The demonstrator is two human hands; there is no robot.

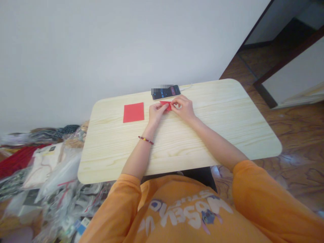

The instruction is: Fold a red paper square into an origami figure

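The left hand (pixel 157 113) and the right hand (pixel 183 108) meet near the far edge of a pale wooden table (pixel 207 135), both curled into a close pinch on a small folded red paper (pixel 165 106). The left fingertips (pixel 163 107) hold its left end, and the right fingertips (pixel 174 105) hold its right end. The fingers hide much of the paper, so its exact folds cannot be made out, and I cannot tell whether it touches the tabletop. It sits between the hands, just in front of a black phone (pixel 167 92).

A flat square red sheet (pixel 133 112) lies on the table to the left, just beside the left hand and apart from the folded paper. The phone lies face up with its screen lit, its small digits unreadable and one end covered by a blurred patch. A white cable (pixel 187 87) runs from it toward the wall (pixel 126 50).

A beaded bracelet (pixel 145 140) circles the left wrist. An orange shirt (pixel 177 216) with white lettering fills the bottom of the view. Plastic bags (pixel 59 189) and cloth (pixel 17 160) are heaped on the left, and a wooden floor (pixel 298 135) spreads to the right.
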